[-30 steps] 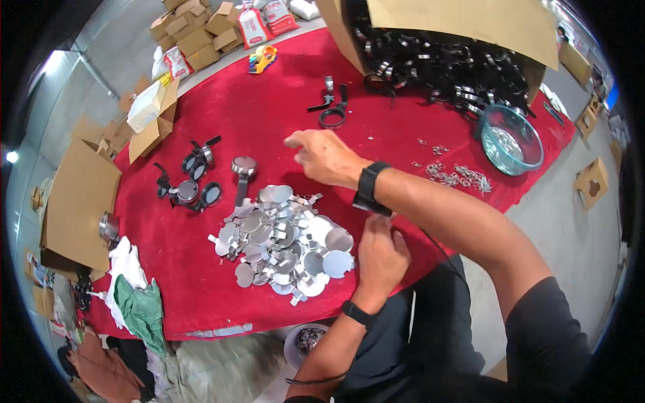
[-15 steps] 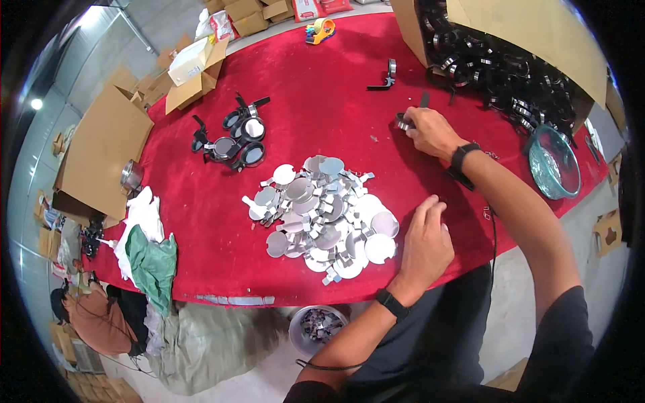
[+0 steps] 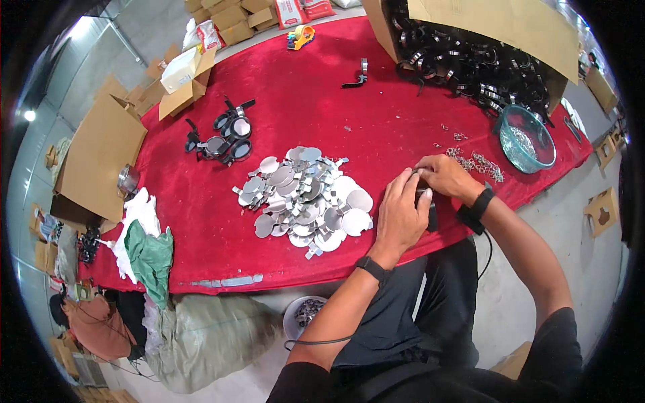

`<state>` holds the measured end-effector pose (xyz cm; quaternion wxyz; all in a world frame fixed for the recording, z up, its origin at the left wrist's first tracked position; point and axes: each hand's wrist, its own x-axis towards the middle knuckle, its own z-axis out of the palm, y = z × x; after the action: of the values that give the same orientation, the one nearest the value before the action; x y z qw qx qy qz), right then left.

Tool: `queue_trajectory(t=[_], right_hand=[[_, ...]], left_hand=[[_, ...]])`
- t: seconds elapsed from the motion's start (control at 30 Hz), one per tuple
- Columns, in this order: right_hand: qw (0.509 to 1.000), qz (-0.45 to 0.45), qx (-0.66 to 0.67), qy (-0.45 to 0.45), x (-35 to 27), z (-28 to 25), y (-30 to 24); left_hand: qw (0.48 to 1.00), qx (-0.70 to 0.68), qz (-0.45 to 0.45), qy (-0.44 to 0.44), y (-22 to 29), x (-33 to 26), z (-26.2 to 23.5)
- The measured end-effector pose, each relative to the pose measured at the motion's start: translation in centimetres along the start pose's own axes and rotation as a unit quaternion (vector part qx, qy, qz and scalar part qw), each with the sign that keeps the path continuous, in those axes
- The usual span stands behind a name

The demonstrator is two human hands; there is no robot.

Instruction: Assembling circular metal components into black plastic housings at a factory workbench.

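My left hand (image 3: pixel 402 213) and my right hand (image 3: pixel 444 176) meet at the near edge of the red table (image 3: pixel 309 107), both closed around a small black part (image 3: pixel 430 209) that is mostly hidden between them. Just left of my hands lies a pile of round silver discs (image 3: pixel 306 199). Small silver metal bits (image 3: pixel 478 160) are scattered right behind my right hand. Both wrists wear black bands.
A teal bowl (image 3: pixel 528 140) of small metal pieces and a big cardboard box of black parts (image 3: pixel 470 57) stand at the right back. Finished black pieces (image 3: pixel 222 138) lie at the left, a lone black part (image 3: pixel 356 77) farther back. Cardboard boxes, rags and a small bucket (image 3: pixel 306 316) surround the table.
My right hand came back from reaching far across the table with a black part and joined my left hand at the near edge. The view shifted left.
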<state>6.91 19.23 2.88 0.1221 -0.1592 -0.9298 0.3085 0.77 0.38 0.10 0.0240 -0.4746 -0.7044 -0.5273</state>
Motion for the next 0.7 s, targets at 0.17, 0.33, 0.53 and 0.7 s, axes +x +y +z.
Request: queue_trajectory(t=[0.17,0.33,0.53,0.7], right_hand=[[0.912,-0.238,-0.332,0.025,2.6,-1.7,-4.5],[0.952,-0.196,-0.200,-0.121,0.7,3.2,-14.4],[0.946,-0.230,-0.227,-0.019,-0.7,6.5,-16.7],[0.945,-0.243,-0.216,-0.041,0.6,8.4,-15.8]], left_hand=[[1.000,0.014,0.020,-0.011,0.0,0.3,0.1],[0.985,0.152,0.080,-0.034,-3.4,-3.0,2.4],[0.987,0.123,0.064,0.075,-1.7,-0.9,2.2],[0.992,0.057,0.083,0.075,-2.3,-0.5,2.8]])
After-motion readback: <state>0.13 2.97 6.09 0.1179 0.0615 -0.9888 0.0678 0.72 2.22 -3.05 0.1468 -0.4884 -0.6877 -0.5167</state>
